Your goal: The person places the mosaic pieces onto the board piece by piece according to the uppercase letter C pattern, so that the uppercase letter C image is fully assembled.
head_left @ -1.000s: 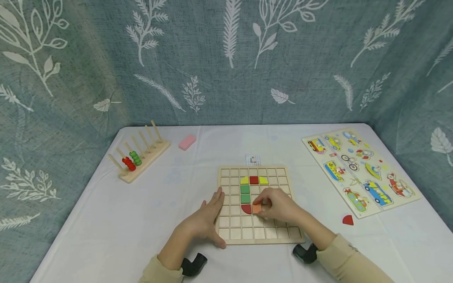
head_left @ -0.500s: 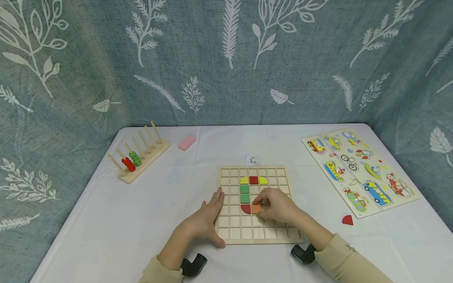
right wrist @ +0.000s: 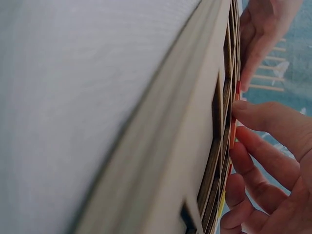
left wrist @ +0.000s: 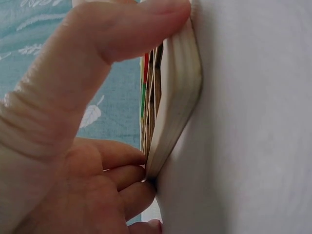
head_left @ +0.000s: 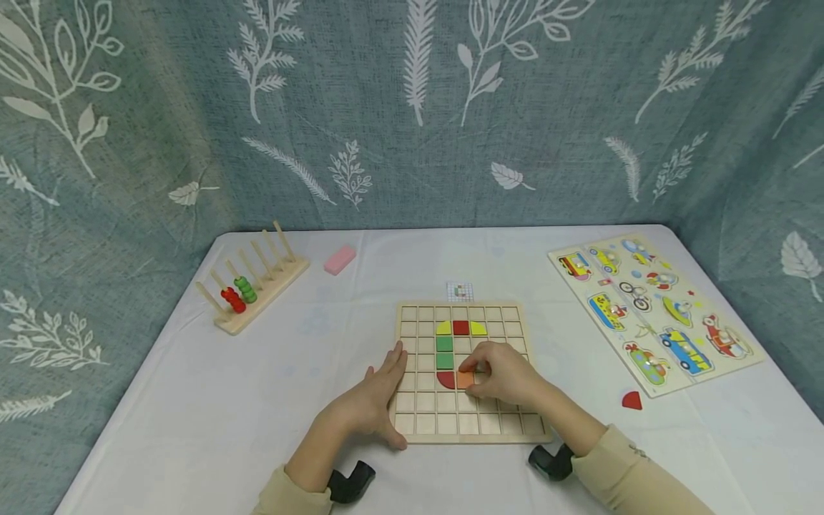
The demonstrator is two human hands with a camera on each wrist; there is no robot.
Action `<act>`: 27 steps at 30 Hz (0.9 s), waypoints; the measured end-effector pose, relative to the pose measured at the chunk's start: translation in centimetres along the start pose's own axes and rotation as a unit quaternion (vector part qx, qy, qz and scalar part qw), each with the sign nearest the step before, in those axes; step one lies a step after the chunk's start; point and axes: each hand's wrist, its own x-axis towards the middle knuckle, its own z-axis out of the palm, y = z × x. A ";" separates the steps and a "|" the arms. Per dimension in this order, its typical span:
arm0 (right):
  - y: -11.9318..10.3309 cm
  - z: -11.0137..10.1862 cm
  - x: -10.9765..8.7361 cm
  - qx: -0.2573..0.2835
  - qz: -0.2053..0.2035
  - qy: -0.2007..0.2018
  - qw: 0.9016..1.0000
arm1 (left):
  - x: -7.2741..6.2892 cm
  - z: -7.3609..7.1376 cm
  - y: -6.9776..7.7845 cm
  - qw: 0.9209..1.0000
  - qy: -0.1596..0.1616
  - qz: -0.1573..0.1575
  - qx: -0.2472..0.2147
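Note:
A wooden grid board [head_left: 426, 425] lies flat before me. Along its left side and near corner rests my left hand [head_left: 365, 403], fingers mostly straight and the thumb [left wrist: 146, 29] against the near edge. My right hand [head_left: 508, 373] pinches an orange square tile [head_left: 465, 380] between thumb and finger, low at a grid cell. To its left sits a dark red quarter-round tile [head_left: 445, 380]. Above that are two green squares [head_left: 445, 352], then a yellow curved tile [head_left: 444, 328], a red square [head_left: 460, 327] and another yellow curved tile [head_left: 478, 328]. The right hand hides several cells.
Beyond the board lies a small pattern card [head_left: 460, 291]. A red tile [head_left: 632, 400] lies on the cloth at right, near a vehicle puzzle board [head_left: 644, 329]. At back left stand a peg rack [head_left: 264, 295] with red and green beads and a pink block [head_left: 340, 260].
Almost nothing differs. Both hands keep their places, and the orange tile stays between the right thumb and finger; the head view shifts very slightly.

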 end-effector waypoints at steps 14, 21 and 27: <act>-0.2 0.0 -0.2 0.002 0.010 0.006 1.000 | 0.0 0.0 -0.2 1.000 -0.007 0.000 0.004; 0.1 -0.3 -0.4 0.001 0.013 0.018 1.000 | -0.1 -0.1 -0.3 1.000 -0.001 0.009 -0.009; 0.5 -0.8 -0.6 0.001 0.008 0.024 1.000 | -0.1 -0.2 -0.3 1.000 -0.001 0.005 -0.018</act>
